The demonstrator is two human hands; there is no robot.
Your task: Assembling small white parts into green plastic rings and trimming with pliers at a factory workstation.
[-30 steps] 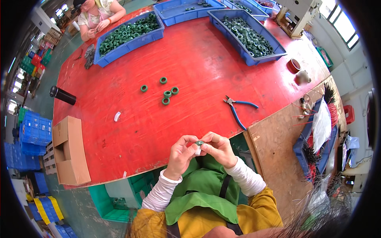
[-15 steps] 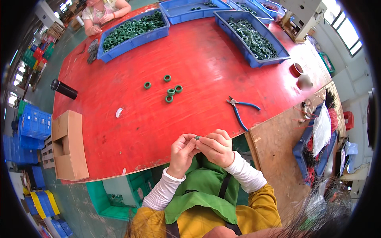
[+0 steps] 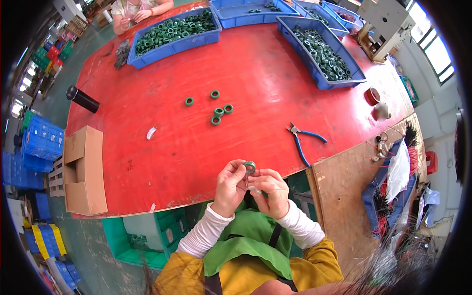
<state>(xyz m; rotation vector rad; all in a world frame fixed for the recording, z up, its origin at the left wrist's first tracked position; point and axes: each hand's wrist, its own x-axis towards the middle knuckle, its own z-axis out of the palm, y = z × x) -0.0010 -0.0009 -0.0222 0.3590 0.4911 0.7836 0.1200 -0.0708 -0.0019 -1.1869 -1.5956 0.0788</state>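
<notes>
My left hand [image 3: 230, 187] pinches a green ring [image 3: 250, 167] between thumb and fingertips, just above the near edge of the red table. Close beside it on the right is my right hand [image 3: 271, 191], its fingers bent and closed below the ring. A small whitish bit shows at those fingertips, too small to name. Farther off on the tabletop lie several loose green rings [image 3: 216, 120], one overlapping another. Blue-handled cutting pliers [image 3: 301, 140] rest to the right with their jaws apart.
Blue trays of green rings [image 3: 222, 33] stand along the far side. At left are a black cylinder [image 3: 82, 99], a cardboard box [image 3: 93, 172] and a curved white piece [image 3: 151, 132]. A wooden board [image 3: 344, 191] adjoins the right edge. Another person [image 3: 139, 11] sits at far left.
The ring has come up into clear view in my left fingertips. My right hand has drawn slightly down and away from it. The whole view has shifted a little.
</notes>
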